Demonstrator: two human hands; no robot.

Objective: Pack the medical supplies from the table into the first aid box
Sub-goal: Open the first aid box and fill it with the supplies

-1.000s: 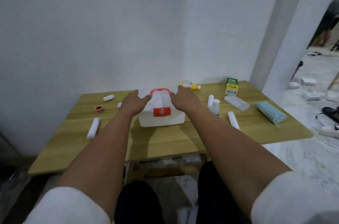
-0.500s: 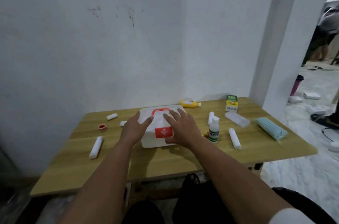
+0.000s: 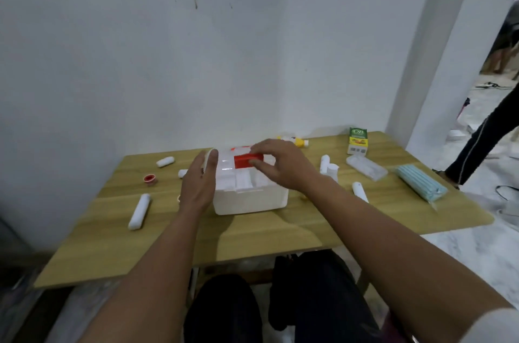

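The white first aid box stands mid-table, and the white compartments of its inner tray show from above. My right hand pinches the lid's red latch over the box top. My left hand grips the box's left side, thumb at the top edge. White bandage rolls, a red tape roll, a white bottle, a yellow bottle, a green carton, a clear case and a blue mask pack lie around it.
The wooden table stands against a white wall. A person's leg is on the floor just past the table's right end. My knees are under the front edge.
My right hand has left the lid's top and now pinches the red latch, which is lifted. My left hand has slid to the box's left side. A person has stepped in at the right.
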